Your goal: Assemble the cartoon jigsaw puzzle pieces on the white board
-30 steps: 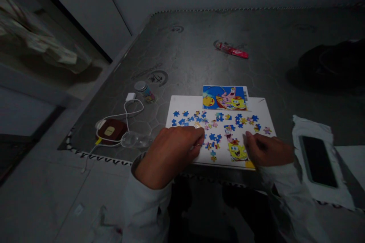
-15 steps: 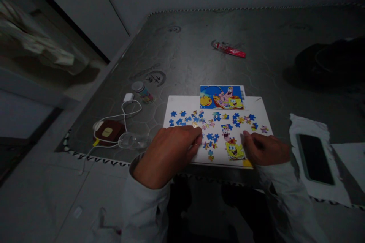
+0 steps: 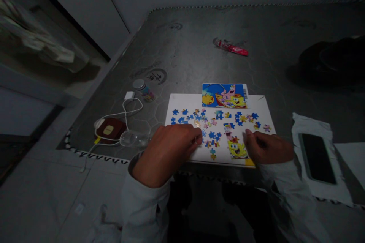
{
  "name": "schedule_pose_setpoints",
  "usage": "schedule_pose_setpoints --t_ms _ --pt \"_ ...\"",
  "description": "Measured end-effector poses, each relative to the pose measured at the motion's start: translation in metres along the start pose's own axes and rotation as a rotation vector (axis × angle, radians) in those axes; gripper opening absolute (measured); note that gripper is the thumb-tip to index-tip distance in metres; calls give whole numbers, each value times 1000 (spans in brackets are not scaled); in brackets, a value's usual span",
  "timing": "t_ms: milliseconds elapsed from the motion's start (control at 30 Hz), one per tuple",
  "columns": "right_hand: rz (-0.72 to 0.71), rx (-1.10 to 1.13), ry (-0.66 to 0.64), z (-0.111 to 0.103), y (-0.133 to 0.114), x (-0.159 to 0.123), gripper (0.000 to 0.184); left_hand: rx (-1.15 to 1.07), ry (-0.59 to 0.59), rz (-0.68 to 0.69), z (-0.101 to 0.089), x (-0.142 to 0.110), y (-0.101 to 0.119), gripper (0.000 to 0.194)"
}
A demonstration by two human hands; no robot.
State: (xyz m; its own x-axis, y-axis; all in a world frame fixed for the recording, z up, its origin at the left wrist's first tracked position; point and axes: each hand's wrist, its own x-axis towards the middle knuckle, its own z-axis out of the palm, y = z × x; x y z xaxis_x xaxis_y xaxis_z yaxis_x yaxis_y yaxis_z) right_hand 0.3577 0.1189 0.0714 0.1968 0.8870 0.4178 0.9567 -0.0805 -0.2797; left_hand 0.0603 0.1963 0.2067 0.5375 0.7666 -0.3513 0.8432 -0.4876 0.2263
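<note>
Loose blue, yellow and pink jigsaw pieces lie scattered on a white board. Several pieces are joined into a yellow cartoon face with a pink figure above it, a partly assembled puzzle near the board's front edge. My left hand rests over the board's left front, fingers bent down and pressed together; whatever is at the fingertips is hidden. My right hand is curled in a loose fist just right of the joined pieces, its thumb beside them, with nothing seen in it. A picture card lies at the board's back edge.
Left of the board are a small capped jar, a clear bottle, a brown case and a white cable. A phone lies on white wrapping at right. Farther back are a red-handled tool and a dark bag.
The view has shifted slightly, so the board and the things on the table sit a little farther right. Both hands keep nearly the same pose, and no puzzle piece has visibly moved.
</note>
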Motion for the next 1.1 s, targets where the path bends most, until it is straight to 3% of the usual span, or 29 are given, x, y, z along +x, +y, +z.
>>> schedule_pose_setpoints --t_ms 467,667,800,1100 --pt "15 14 -24 -3 -3 0 56 -49 4 24 -1 0 -2 23" --pt "18 15 -20 -2 -4 0 61 -72 -1 42 4 1 -4 14" --pt "-23 49 8 -2 -2 1 64 -65 1 50 7 1 -6 19" --pt "15 58 -22 -3 -3 0 57 -58 -41 -9 -1 0 -4 18"
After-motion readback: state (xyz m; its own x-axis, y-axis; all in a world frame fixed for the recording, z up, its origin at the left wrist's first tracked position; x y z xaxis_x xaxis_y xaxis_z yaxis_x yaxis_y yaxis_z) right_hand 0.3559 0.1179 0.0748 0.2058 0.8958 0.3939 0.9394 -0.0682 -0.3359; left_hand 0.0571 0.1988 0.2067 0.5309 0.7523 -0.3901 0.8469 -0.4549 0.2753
